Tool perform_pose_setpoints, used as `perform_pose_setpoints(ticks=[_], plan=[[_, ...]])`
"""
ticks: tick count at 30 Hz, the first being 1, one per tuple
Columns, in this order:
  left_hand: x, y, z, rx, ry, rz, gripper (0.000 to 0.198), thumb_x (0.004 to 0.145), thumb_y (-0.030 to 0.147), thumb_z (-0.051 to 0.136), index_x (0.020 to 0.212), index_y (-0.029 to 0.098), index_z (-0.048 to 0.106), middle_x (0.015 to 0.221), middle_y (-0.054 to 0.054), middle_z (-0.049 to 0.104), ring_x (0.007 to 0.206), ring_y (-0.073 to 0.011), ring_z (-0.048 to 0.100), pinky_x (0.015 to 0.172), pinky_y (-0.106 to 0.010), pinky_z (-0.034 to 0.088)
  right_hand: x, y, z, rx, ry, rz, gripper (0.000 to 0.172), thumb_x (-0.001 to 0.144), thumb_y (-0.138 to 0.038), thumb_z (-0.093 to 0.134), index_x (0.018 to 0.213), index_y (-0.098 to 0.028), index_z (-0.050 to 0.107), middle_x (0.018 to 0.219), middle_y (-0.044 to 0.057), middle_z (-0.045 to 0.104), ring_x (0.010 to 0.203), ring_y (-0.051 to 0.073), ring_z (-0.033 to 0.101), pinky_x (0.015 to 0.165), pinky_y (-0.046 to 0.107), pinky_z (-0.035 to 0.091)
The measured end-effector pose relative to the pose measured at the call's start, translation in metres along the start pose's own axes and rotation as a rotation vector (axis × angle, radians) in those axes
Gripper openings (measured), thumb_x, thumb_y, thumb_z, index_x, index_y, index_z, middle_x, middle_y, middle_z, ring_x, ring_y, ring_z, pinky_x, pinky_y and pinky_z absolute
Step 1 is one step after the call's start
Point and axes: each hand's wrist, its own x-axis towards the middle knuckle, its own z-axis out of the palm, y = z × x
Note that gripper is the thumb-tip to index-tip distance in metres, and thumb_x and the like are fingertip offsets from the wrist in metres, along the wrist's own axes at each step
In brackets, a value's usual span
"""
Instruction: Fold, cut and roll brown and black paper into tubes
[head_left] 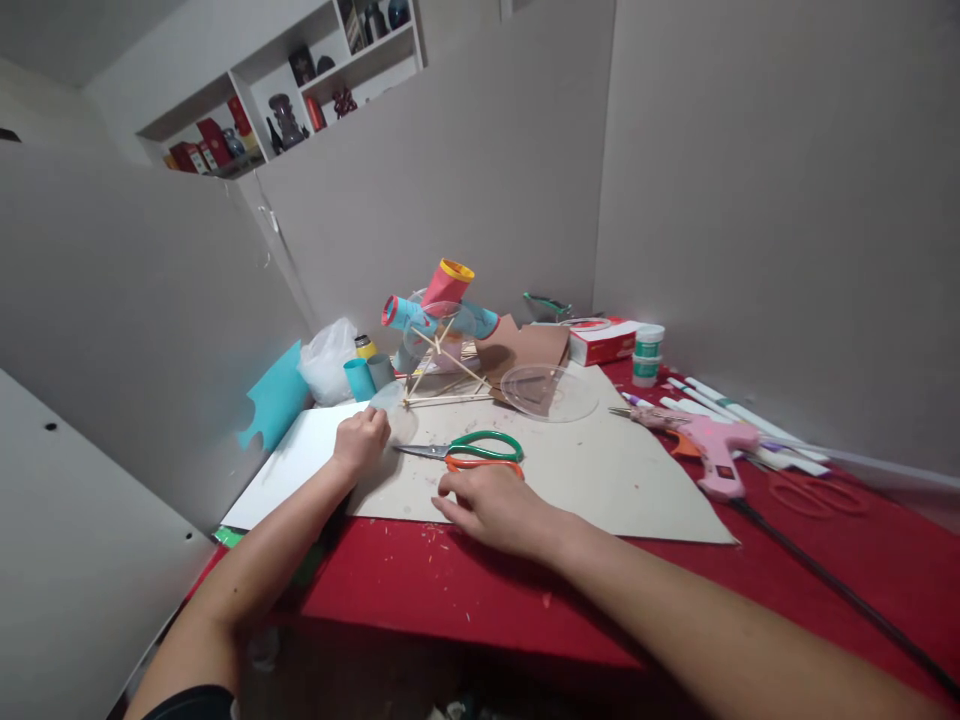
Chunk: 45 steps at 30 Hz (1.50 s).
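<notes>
Green-and-orange scissors (448, 451) mid-frame, by loosely open right hand (491, 508); left of centre, curled left hand (363, 440), grip unclear.

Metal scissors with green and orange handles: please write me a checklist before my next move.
1. Scissors lying on the beige cardboard sheet: ok.
2. Left hand well away from the blade tip: not ok, it is close.
3. Right hand firmly gripping: cannot tell; it is at the orange handle.
4. Pink glue gun apart from the scissors: ok, it lies to the right.
5. Glue gun cool: cannot tell.
</notes>
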Motion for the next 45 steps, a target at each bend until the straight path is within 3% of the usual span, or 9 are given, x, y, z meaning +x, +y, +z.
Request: perform_pose_setpoints(ticks=[5, 9, 11, 15, 24, 29, 33, 41, 45], plan=[[-0.011, 0.002, -0.013, -0.032, 0.245, 0.030, 0.028, 0.096, 0.024, 0.040, 0.107, 0.017, 0.065, 0.098, -0.011, 0.072, 0.083, -0.0218, 0.068, 0.069, -0.032, 0.049, 0.011, 0.011, -0.003, 0.521, 0.214, 0.338, 0.034, 0.086, -0.037, 0.056, 0.057, -0.018, 0.053, 0.052, -0.001, 0.052, 0.051, 0.013, 0.049, 0.053, 0.025, 0.034], [-0.018, 0.022, -0.023, -0.087, 0.367, 0.216, 0.024, 0.094, 0.024, 0.046, 0.107, 0.018, 0.065, 0.094, -0.010, 0.074, 0.080, -0.0193, 0.069, 0.069, -0.030, 0.048, 0.019, 0.016, -0.009, 0.789, 0.247, 0.534, 0.041, 0.092, -0.050, 0.041, 0.079, -0.016, 0.059, 0.049, -0.003, 0.051, 0.038, 0.011, 0.047, 0.037, 0.021, 0.035], [-0.020, 0.036, -0.027, -0.111, 0.388, 0.340, 0.021, 0.093, 0.024, 0.049, 0.107, 0.021, 0.065, 0.090, -0.007, 0.074, 0.073, -0.0170, 0.068, 0.065, -0.029, 0.047, 0.020, 0.017, -0.011, 0.912, 0.252, 0.593, 0.044, 0.092, -0.053, 0.040, 0.088, -0.014, 0.060, 0.049, -0.003, 0.053, 0.036, 0.011, 0.048, 0.034, 0.019, 0.035], [-0.016, 0.062, -0.029, -0.143, 0.391, 0.508, 0.019, 0.092, 0.024, 0.051, 0.106, 0.022, 0.065, 0.088, -0.005, 0.074, 0.067, -0.0144, 0.066, 0.059, -0.029, 0.043, 0.020, 0.020, -0.014, 1.077, 0.312, 0.630, 0.030, 0.088, -0.041, 0.048, 0.073, -0.016, 0.055, 0.049, -0.003, 0.053, 0.034, 0.007, 0.044, 0.033, 0.016, 0.034], [-0.011, 0.070, -0.031, -0.268, 0.335, 0.466, 0.025, 0.095, 0.033, 0.049, 0.106, 0.017, 0.065, 0.099, -0.010, 0.073, 0.083, -0.0185, 0.067, 0.071, -0.031, 0.052, 0.023, 0.037, -0.026, 1.142, 0.694, 0.704, 0.013, 0.072, -0.018, 0.057, 0.060, -0.017, 0.053, 0.043, -0.006, 0.050, 0.033, 0.006, 0.041, 0.031, 0.014, 0.030], [-0.030, 0.046, -0.027, -0.328, 0.273, 0.346, 0.022, 0.093, 0.027, 0.050, 0.107, 0.018, 0.065, 0.102, -0.009, 0.073, 0.090, -0.0179, 0.068, 0.080, -0.031, 0.054, 0.024, 0.054, -0.041, 1.095, 0.939, 0.773, 0.015, 0.073, -0.016, 0.057, 0.060, -0.018, 0.050, 0.044, -0.007, 0.049, 0.033, 0.005, 0.041, 0.032, 0.013, 0.033], [-0.049, 0.011, -0.023, -0.324, 0.225, 0.154, 0.022, 0.093, 0.027, 0.049, 0.103, 0.019, 0.067, 0.100, -0.009, 0.074, 0.090, -0.0194, 0.069, 0.078, -0.031, 0.055, 0.026, 0.063, -0.045, 1.096, 1.006, 0.790, 0.020, 0.076, -0.014, 0.057, 0.059, -0.018, 0.048, 0.046, -0.007, 0.049, 0.034, 0.004, 0.041, 0.030, 0.012, 0.032], [-0.092, -0.086, -0.024, -0.201, 0.048, -0.322, 0.042, 0.092, 0.042, 0.050, 0.121, 0.013, 0.061, 0.119, -0.016, 0.068, 0.109, -0.0303, 0.063, 0.090, -0.040, 0.050, 0.024, 0.072, -0.052, 1.272, 0.879, 0.914, 0.023, 0.093, -0.014, 0.043, 0.071, -0.018, 0.050, 0.066, 0.003, 0.065, 0.046, 0.008, 0.056, 0.036, 0.015, 0.047], [-0.122, -0.114, -0.022, -0.162, -0.089, -0.480, 0.059, 0.090, 0.052, 0.048, 0.130, 0.010, 0.054, 0.127, -0.019, 0.063, 0.115, -0.0338, 0.060, 0.094, -0.042, 0.047, 0.023, 0.059, -0.044, 1.302, 0.782, 0.927, 0.025, 0.093, -0.012, 0.042, 0.072, -0.018, 0.053, 0.068, 0.003, 0.065, 0.047, 0.008, 0.055, 0.034, 0.013, 0.047]])
